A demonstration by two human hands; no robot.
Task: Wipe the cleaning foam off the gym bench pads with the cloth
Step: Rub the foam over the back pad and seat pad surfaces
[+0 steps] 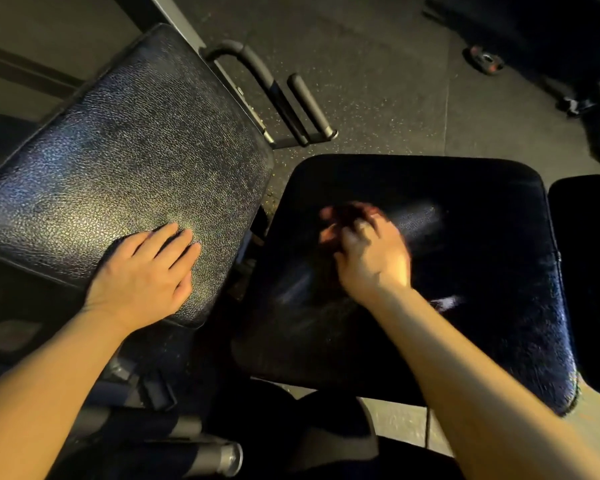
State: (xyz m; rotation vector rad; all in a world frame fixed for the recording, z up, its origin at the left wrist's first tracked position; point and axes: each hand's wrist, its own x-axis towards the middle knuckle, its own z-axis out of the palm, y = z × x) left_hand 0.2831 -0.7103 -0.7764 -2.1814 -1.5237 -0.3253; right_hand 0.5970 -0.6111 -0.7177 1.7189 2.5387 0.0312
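Observation:
Two black textured bench pads fill the view. My left hand (pixel 146 271) lies flat, fingers straight, on the near right corner of the long left pad (pixel 118 161). My right hand (pixel 368 251) is blurred by motion over the middle of the square seat pad (pixel 465 237). It grips a dark reddish cloth (pixel 343 213) bunched under its fingers against the pad. Pale foam streaks (pixel 420 216) show right of the hand, and a small white patch of foam (pixel 447 301) lies beside my right forearm.
A third dark pad (pixel 589 271) sits at the far right edge. Black padded handles (pixel 278 98) on a metal frame stand behind the pads. A small weight plate (pixel 485 60) lies on the speckled rubber floor. Metal frame tubes (pixel 222 459) are below, near my legs.

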